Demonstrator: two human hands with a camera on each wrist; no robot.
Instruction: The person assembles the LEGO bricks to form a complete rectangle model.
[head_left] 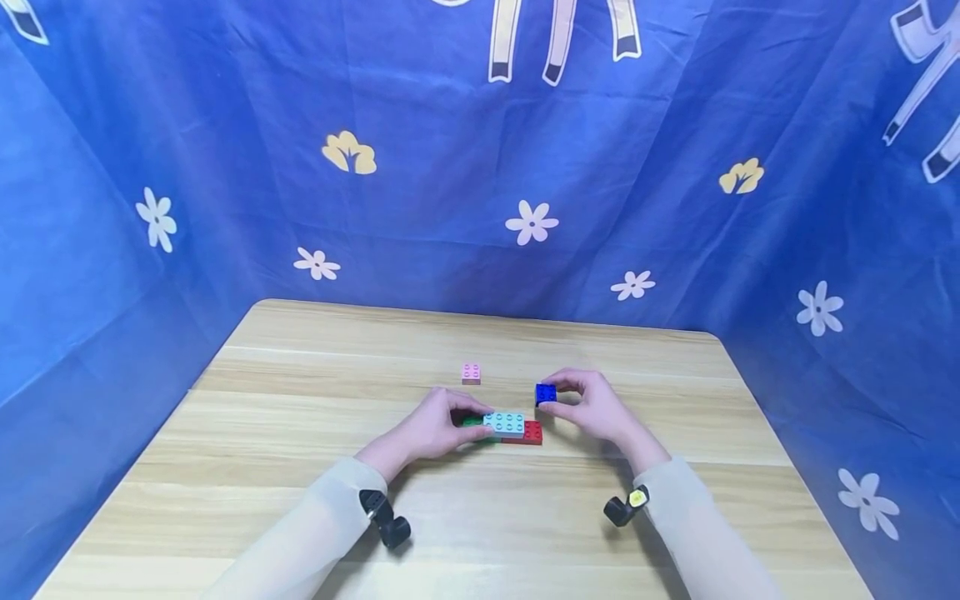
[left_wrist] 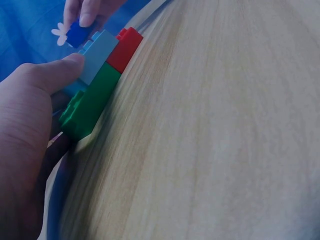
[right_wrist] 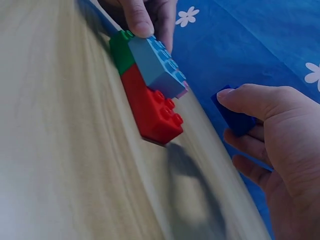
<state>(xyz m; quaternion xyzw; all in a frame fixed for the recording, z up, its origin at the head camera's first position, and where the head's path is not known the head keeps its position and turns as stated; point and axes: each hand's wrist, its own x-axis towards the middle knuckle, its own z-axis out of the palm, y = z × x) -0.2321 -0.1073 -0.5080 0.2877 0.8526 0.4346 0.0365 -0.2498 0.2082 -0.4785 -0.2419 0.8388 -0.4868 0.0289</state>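
Observation:
On the table a green brick (left_wrist: 92, 107) and a red brick (right_wrist: 150, 107) lie end to end, and a light blue brick (head_left: 504, 424) sits on top across their joint. My left hand (head_left: 435, 425) grips the light blue brick by its left end, thumb on the near side; most of its other fingers are hidden behind the bricks. With thumb and fingers my right hand (head_left: 592, 407) pinches a dark blue brick (right_wrist: 234, 114) in the air, up and to the right of the red brick. Studs show on the red brick's uncovered right end.
A small pink brick (head_left: 470, 373) stands on the wooden table (head_left: 337, 358) behind the stacked bricks. Blue cloth (head_left: 435, 233) with white flowers hangs behind the table and along both sides. Each wrist carries a small black camera (head_left: 386, 518).

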